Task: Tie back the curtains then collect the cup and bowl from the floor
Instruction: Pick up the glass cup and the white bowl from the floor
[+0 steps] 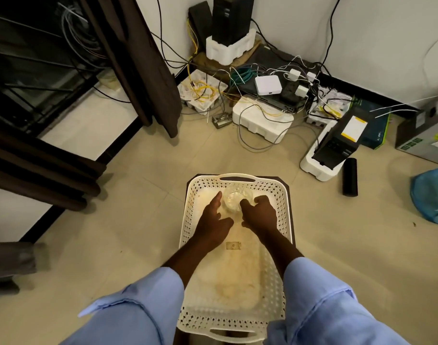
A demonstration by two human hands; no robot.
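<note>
Both hands inside the basket (286, 207), at its far end. Left hand (214, 217) with fingers straight, laid against a clear glass bowl (236, 199); right hand (259, 212) curled round its other side. Bowl sits low in the basket, so collection looks nearly done for it. No cup visible. Curtains (148, 70), left of the basket, hang bunched; no tie seen. Cables (252, 105) and foam blocks lie beyond the basket.
</note>
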